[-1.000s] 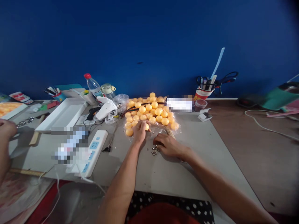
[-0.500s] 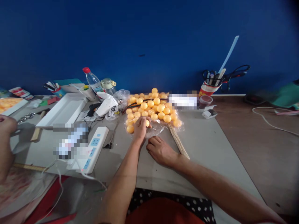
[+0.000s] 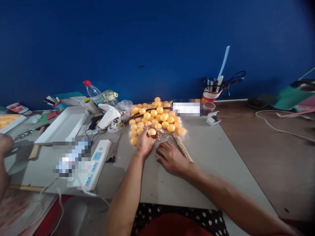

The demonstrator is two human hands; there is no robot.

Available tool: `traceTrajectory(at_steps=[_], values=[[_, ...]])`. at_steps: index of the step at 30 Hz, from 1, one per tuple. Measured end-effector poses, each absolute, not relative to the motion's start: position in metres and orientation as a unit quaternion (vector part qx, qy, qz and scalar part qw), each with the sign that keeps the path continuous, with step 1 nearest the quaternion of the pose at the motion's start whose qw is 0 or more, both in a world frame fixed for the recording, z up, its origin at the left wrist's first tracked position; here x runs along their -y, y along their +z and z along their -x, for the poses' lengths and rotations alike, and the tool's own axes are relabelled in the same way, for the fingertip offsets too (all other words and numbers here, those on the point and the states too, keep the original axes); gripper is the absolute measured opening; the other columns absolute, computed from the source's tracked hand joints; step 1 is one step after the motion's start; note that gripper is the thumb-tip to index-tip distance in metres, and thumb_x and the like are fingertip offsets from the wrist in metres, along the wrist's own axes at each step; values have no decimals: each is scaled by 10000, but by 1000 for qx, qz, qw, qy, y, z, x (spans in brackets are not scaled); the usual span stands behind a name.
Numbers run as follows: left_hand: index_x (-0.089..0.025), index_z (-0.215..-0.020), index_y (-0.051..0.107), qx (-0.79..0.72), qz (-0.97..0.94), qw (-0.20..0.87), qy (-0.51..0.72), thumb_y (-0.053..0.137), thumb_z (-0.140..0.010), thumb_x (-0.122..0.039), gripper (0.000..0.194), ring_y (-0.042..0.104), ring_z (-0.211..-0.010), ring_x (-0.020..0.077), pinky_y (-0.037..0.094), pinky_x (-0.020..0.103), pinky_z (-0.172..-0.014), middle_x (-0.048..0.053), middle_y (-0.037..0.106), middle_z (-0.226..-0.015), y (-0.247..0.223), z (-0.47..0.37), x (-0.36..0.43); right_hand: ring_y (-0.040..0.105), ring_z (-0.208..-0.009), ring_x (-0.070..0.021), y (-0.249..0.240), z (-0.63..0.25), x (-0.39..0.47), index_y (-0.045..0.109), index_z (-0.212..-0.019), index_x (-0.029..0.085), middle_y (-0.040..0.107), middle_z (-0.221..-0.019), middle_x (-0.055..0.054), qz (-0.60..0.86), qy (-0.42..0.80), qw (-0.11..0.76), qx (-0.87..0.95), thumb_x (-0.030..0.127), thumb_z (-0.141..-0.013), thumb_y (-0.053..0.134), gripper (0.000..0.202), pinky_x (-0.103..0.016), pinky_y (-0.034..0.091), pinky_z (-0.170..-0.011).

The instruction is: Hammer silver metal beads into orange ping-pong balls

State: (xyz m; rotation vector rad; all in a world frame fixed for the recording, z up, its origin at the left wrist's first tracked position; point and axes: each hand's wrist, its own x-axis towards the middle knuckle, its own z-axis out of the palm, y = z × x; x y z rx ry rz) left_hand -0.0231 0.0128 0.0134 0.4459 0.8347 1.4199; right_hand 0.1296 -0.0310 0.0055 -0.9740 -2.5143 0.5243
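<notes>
One yellow-orange ball is in my left hand, held by the fingers at the near edge of a pile of similar balls on clear plastic. My right hand is just to the right, low over the grey table, its fingers curled round something small and shiny at the thumb that I cannot make out. A bundle of thin wooden sticks runs from under the balls toward my right hand. Black strips lie across the pile.
A white power strip, an empty white tray and a red-capped bottle stand left. At the back right are a cup of pens and scissors and a small box. Another person's hand shows at far left.
My left hand has turned so that the ball sits more openly on its fingers. A small shiny thing now shows at my right thumb. The whole view has shifted slightly.
</notes>
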Motion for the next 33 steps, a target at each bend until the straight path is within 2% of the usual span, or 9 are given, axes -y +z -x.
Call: traceTrajectory(at_steps=[4,7,11,15,18,21,27,33], values=[[-162,-992,632,-321,-200,692,615,640,-768,-214,230,677,-875,192,512,284,-729,74,689,-916,18,26,-11,538,-989,-248,8,-132,30,690,-911,146,609,-1001,-106,353,175,164,904,256,-898,636,123,-404,439,-946],[-169,-992,630,-315,-201,700,609,599,-699,-66,312,682,-979,205,520,301,-811,79,705,-966,17,26,-9,539,-1020,-258,10,-133,30,697,-920,142,611,-1027,-118,347,170,148,911,267,-893,640,139,-410,437,-957],[-146,-997,633,-334,-203,693,606,565,-663,14,376,691,-1010,215,528,316,-878,99,719,-958,15,23,-8,544,-1009,-257,12,-134,30,696,-941,141,612,-1038,-119,345,164,134,914,277,-892,640,155,-413,435,-958],[-162,-995,643,-355,-190,689,603,585,-783,-46,249,703,-976,205,554,325,-881,79,730,-948,12,23,-9,538,-1017,-258,10,-134,29,691,-939,150,611,-1037,-114,345,158,138,915,281,-897,633,149,-408,430,-944],[-151,-924,643,-357,-171,683,614,597,-851,-107,97,711,-901,180,574,296,-825,69,728,-899,10,24,-10,537,-995,-244,11,-134,29,690,-933,154,613,-1012,-103,345,161,145,913,287,-906,625,150,-393,430,-926],[-132,-873,641,-355,-150,676,629,611,-874,-144,32,701,-782,143,575,255,-753,68,715,-838,8,26,-12,538,-970,-235,13,-135,29,689,-929,158,616,-1000,-95,343,168,149,912,288,-907,623,148,-384,431,-904],[-145,-846,627,-353,-145,665,641,705,-848,-268,146,645,-660,112,550,228,-638,48,685,-778,6,27,-14,540,-983,-246,12,-136,29,695,-919,163,612,-1021,-100,327,161,143,920,304,-877,660,152,-390,428,-892],[-164,-832,611,-355,-160,668,634,700,-851,-397,250,589,-606,93,521,221,-593,40,675,-784,7,24,-13,554,-957,-243,9,-133,28,690,-863,161,632,-982,-104,326,142,135,925,225,-937,572,153,-381,432,-844]])
